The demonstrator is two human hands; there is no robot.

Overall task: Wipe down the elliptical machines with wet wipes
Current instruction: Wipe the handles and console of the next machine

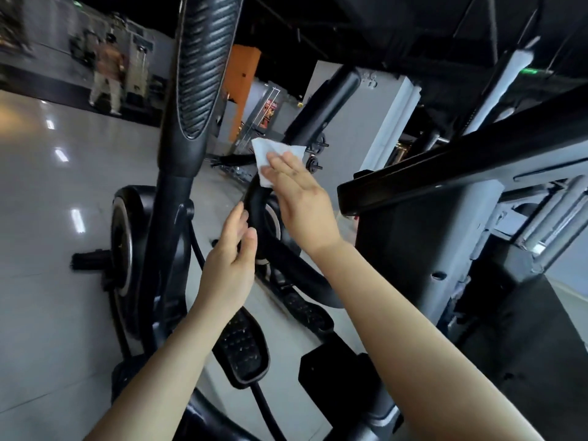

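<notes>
Two hands work one curved black handlebar of the elliptical, a white wet wipe laid against it.

Against the handlebar's upper stretch, the right hand presses the wipe with flat, straight fingers; just below it on the same bar, the left hand rests with fingers extended, steadying it. Thin, limp and damp, the wipe will likely bunch or slip, so wrapping it round the stiff, smooth tube should grip better than a flat palm.
</notes>
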